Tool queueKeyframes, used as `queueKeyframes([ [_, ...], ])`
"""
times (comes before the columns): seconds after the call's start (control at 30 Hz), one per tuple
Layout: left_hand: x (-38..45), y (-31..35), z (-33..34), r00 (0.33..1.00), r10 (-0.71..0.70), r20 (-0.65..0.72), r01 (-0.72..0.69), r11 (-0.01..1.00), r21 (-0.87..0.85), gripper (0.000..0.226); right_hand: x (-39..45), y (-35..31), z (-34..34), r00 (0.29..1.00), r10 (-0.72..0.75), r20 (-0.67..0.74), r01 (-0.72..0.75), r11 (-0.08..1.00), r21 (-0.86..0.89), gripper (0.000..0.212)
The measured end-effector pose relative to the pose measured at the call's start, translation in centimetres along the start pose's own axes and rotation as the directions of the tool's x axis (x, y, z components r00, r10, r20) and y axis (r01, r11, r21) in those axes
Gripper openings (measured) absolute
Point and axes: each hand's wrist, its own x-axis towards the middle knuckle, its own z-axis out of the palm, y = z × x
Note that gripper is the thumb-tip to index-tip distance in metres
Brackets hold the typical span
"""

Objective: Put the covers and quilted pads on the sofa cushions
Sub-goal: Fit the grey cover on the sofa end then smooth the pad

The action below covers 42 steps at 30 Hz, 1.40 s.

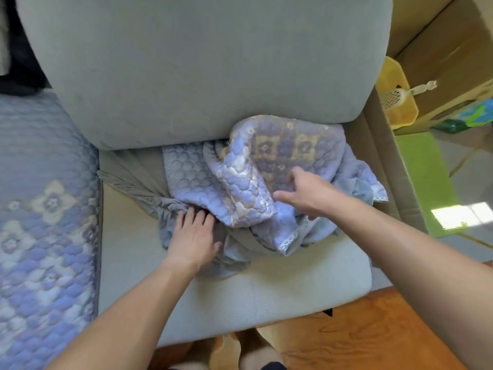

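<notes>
Lying bunched toward the back right corner of the seat cushion (266, 295), the quilted pad (256, 172) is folded over on itself, its flowered lilac side up and one lace-trimmed corner hanging toward the front. It leans against the bottom edge of the grey back cushion (202, 65). Under and beside it lies a crumpled grey cover (149, 188), its gathered edge stretching from the left edge of the seat cushion toward the middle. The front half of the seat cushion shows its pale bare fabric.

The left hand (193, 236) rests palm down on the grey cover near the middle of the seat, fingers straight and together, the tips just at the edge of the quilted pad; its grip is flat and holds nothing. The right hand (306, 193) hovers over the pad, fingers spread and loosely bent, wide and holding nothing, though the view does not settle whether the lowest fingers touch the cloth.

At the left, a second seat (42, 209) already wears a matching quilted pad. Beyond the right edge of the sofa stand a cardboard box (386, 169) and a yellow basket (394, 94)
</notes>
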Motion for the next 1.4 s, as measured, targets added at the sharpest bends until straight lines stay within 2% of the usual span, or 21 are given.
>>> queueKeyframes([
  [0.07, 0.8, -0.7, 0.3, 0.998, 0.062, -0.006, -0.061, 0.993, 0.103, 0.062, -0.7, -0.6, 2.3, 0.993, -0.062, 0.102, 0.083, 0.973, -0.215, 0.106],
  [0.1, 1.0, -1.0, 0.2, 0.994, 0.096, -0.044, -0.089, 0.987, 0.132, 0.049, -1.4, -0.2, 4.7, 0.991, -0.080, 0.107, 0.114, 0.921, -0.372, 0.113],
  [0.17, 0.7, -1.4, -0.6, 0.991, 0.133, -0.032, -0.127, 0.980, 0.152, 0.030, -2.6, 1.0, 8.2, 0.995, -0.088, 0.050, 0.101, 0.807, -0.583, 0.090],
  [0.23, -0.9, -1.4, -1.3, 0.980, 0.138, 0.140, -0.153, 0.983, 0.101, 0.030, -2.5, 2.2, 8.8, 0.998, -0.062, -0.024, 0.035, 0.797, -0.603, 0.051],
  [0.33, -6.5, -1.3, -1.5, 0.927, 0.277, 0.253, -0.286, 0.958, -0.001, 0.025, -2.0, 0.6, 4.3, 0.998, -0.045, -0.043, 0.015, 0.842, -0.539, 0.022],
  [0.4, -11.2, -1.6, -0.4, 0.892, 0.320, 0.318, -0.330, 0.944, -0.026, 0.024, -1.7, -2.0, -1.3, 0.971, -0.077, -0.227, -0.029, 0.901, -0.432, 0.013],
  [0.47, -15.5, -2.5, 2.3, 0.880, 0.296, 0.370, -0.298, 0.953, -0.054, 0.026, -0.8, -4.1, -7.1, 0.837, 0.019, -0.547, -0.110, 0.985, -0.134, 0.022],
  [0.5, -17.4, -3.0, 3.5, 0.895, 0.281, 0.346, -0.283, 0.958, -0.045, 0.027, -0.2, -4.5, -9.4, 0.774, 0.131, -0.619, -0.131, 0.990, 0.045, 0.030],
  [0.57, -19.9, -3.9, 5.6, 0.915, 0.229, 0.332, -0.252, 0.967, 0.029, 0.031, 0.7, -4.9, -11.5, 0.808, 0.249, -0.534, -0.131, 0.959, 0.251, 0.046],
  [0.67, -20.9, -4.8, 7.6, 0.979, 0.113, 0.172, -0.106, 0.993, -0.052, 0.022, -0.1, -5.3, -8.1, 0.903, 0.187, -0.387, -0.120, 0.974, 0.191, 0.076],
  [0.7, -20.7, -4.7, 7.2, 0.989, 0.057, 0.140, -0.043, 0.994, -0.103, 0.021, -1.1, -5.1, -6.2, 0.867, 0.129, -0.481, -0.082, 0.990, 0.118, 0.076],
  [0.77, -20.1, -4.4, 6.8, 0.998, -0.012, 0.066, 0.019, 0.994, -0.106, 0.033, -4.6, -4.6, -1.2, 0.629, -0.143, -0.764, 0.113, 0.989, -0.091, 0.059],
  [0.8, -20.0, -4.1, 6.5, 0.997, -0.039, 0.067, 0.045, 0.995, -0.092, 0.041, -6.4, -4.2, 1.9, 0.522, -0.303, -0.797, 0.244, 0.949, -0.201, 0.046],
  [0.83, -20.0, -3.8, 6.2, 0.996, -0.049, 0.073, 0.055, 0.994, -0.090, 0.044, -7.9, -3.7, 5.1, 0.509, -0.447, -0.736, 0.377, 0.884, -0.276, 0.034],
  [0.9, -20.5, -2.9, 6.3, 0.997, -0.012, 0.072, 0.018, 0.996, -0.083, 0.027, -10.1, -1.8, 11.9, 0.632, -0.666, -0.396, 0.567, 0.746, -0.350, 0.027],
  [0.97, -22.0, -1.5, 6.2, 0.999, 0.016, 0.040, -0.013, 0.997, -0.082, 0.021, -11.0, 0.0, 17.5, 0.714, -0.700, -0.013, 0.642, 0.662, -0.386, 0.052],
  [1.03, -24.3, -0.4, 6.9, 0.998, 0.025, 0.053, -0.024, 1.000, -0.014, 0.033, -11.4, 1.0, 21.0, 0.713, -0.669, 0.212, 0.690, 0.614, -0.382, 0.071],
  [1.07, -25.8, -0.2, 7.8, 0.997, 0.005, 0.071, -0.006, 1.000, 0.019, 0.041, -11.7, 1.0, 21.9, 0.710, -0.648, 0.275, 0.700, 0.604, -0.381, 0.066],
  [1.17, -30.1, -2.4, 10.9, 0.987, -0.144, 0.074, 0.138, 0.987, 0.088, 0.051, -13.2, 1.4, 23.6, 0.677, -0.659, 0.329, 0.734, 0.571, -0.367, 0.029],
  [1.3, -35.4, -6.4, 12.7, 0.916, -0.348, 0.201, 0.318, 0.933, 0.167, 0.032, -16.1, 2.7, 24.8, 0.717, -0.548, 0.431, 0.685, 0.670, -0.286, 0.033],
  [1.4, -36.5, -7.4, 13.5, 0.935, -0.318, 0.156, 0.281, 0.935, 0.216, 0.035, -17.0, 3.6, 25.3, 0.779, -0.523, 0.345, 0.623, 0.709, -0.331, 0.025],
])
